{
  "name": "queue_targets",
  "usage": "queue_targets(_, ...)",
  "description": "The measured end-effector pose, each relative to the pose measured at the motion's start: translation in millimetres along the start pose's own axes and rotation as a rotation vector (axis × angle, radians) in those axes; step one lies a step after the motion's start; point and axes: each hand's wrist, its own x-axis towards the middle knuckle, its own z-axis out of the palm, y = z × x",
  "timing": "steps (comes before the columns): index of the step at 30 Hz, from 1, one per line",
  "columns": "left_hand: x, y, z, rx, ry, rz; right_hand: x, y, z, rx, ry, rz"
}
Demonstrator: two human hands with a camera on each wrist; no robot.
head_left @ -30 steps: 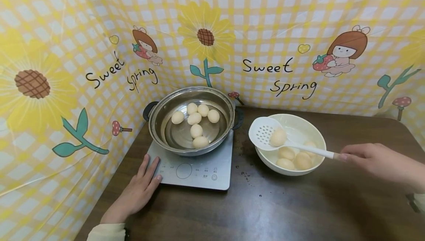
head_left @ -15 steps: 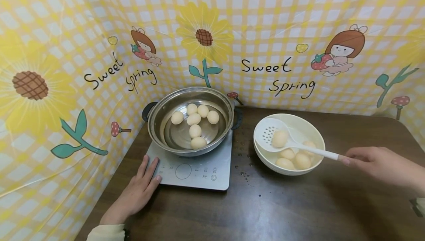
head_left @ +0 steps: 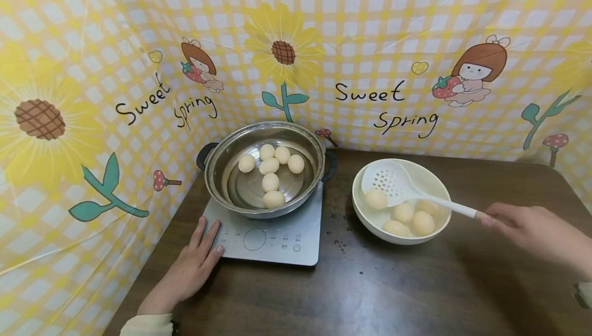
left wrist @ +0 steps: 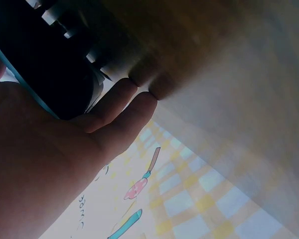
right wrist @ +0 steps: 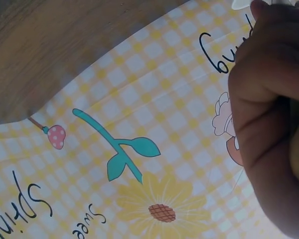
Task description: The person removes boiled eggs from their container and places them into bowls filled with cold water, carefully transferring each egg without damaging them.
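Observation:
In the head view, my right hand (head_left: pixel 532 230) grips the handle end of a white slotted skimmer (head_left: pixel 393 179). The skimmer's perforated head is tilted inside a cream bowl (head_left: pixel 367 225), and one egg (head_left: pixel 376 199) lies at its lower left edge. Several more eggs (head_left: pixel 423 222) sit in the bowl, partly under the skimmer's handle. With fingers straight, my left hand (head_left: pixel 187 269) rests at the left front corner of a flat induction cooker (head_left: pixel 296 254). In the right wrist view, curled fingers (right wrist: pixel 269 74) fill the right side; the skimmer is mostly out of frame.
A steel pot (head_left: pixel 217 192) with black side handles stands on the cooker, with several eggs (head_left: pixel 269 166) lying in shallow water. Water drops dot the dark wooden table (head_left: pixel 361 300) between cooker and bowl. A yellow checked cloth (head_left: pixel 361 28) hangs behind and at the left.
The skimmer has shifted right and tilted over the bowl. Its egg has slid from the middle of the head to the lower left edge. My left hand stays in place.

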Motion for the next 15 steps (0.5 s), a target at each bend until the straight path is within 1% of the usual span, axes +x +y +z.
queue_targets(5,0.2,0.2,-0.3,0.002,-0.001,-0.005,-4.7,1.8,1.9,-0.045,0.128,-0.058)
queue_targets(12,-0.5,1.8,-0.9,0.000,-0.002,0.002,-8.2,3.3,2.7,-0.109,0.367,-0.149)
queue_targets(15,-0.3,1.6,-0.8,-0.004,-0.005,0.001,-7.8,3.7,3.1,-0.127,0.443,-0.168)
